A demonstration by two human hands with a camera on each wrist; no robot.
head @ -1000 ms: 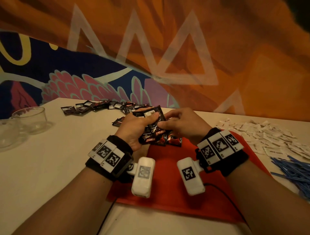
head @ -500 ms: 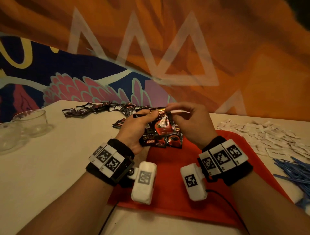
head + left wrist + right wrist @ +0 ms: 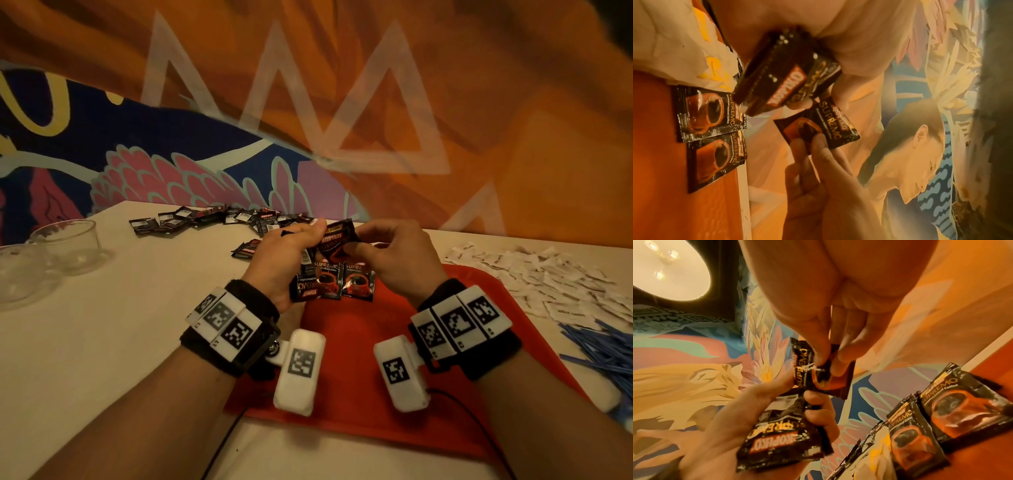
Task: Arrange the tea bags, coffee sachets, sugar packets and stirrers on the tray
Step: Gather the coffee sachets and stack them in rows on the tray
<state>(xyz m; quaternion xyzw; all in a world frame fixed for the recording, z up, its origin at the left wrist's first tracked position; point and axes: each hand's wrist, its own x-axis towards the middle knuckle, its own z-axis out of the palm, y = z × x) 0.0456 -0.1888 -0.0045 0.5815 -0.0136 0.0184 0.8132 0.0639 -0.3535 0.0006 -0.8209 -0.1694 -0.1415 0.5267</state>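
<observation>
Early in the task, by the look of it; two coffee sachets (image 3: 343, 281) lie flat side by side, faces up, at the far edge of the red tray (image 3: 359, 370); rest of the tray bare where visible.

Left hand (image 3: 286, 258) grip is curled round a small stack of sachets (image 3: 306, 279), held over the tray's far left corner; count in the stack unclear, several at least. Right hand (image 3: 394, 260) grip pinches a single sachet (image 3: 337, 238) between thumb and fingertips, up in the air between the two hands, above the laid pair; likely the third to go down beside them.

Still to do, as I judge: remaining coffee sachets; sugar packets; stirrers; tea bags.

Counts: on tray, 2 sachets; in right hand, 1; in left hand, a few, cannot tell exactly; loose sachets (image 3: 205, 219) on the worktop (image 3: 137, 308) far left, a scattered pile, too many and too small to count; white packets (image 3: 541, 277) heaped right of the tray, dozens, uncountable; blue stirrers (image 3: 603, 346) in a heap at the right edge, uncountable; 2 glass bowls (image 3: 65, 240) far left; tea bags not identifiable.
</observation>
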